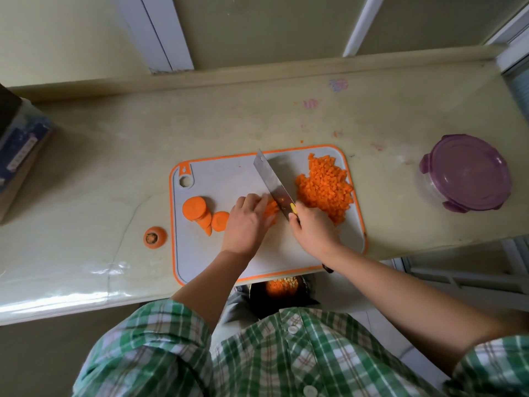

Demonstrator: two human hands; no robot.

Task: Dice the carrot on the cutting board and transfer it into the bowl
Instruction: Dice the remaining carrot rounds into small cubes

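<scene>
A grey cutting board (pixel 223 173) with an orange rim lies on the counter. A heap of diced carrot (pixel 323 187) covers its right part. Round carrot slices (pixel 200 212) lie at its left. My left hand (pixel 247 222) presses down on a few carrot strips (pixel 271 211) in the middle, fingers bent over them. My right hand (pixel 313 229) grips the handle of a cleaver (pixel 272 183); its blade stands right beside the strips. A dark bowl (pixel 282 287) holding diced carrot shows below the counter's front edge, partly hidden by the board.
A carrot top (pixel 155 237) lies on the counter left of the board. A round container with a purple lid (pixel 465 173) stands at the right. A box (pixel 20 150) sits at the far left. A low ledge runs along the back.
</scene>
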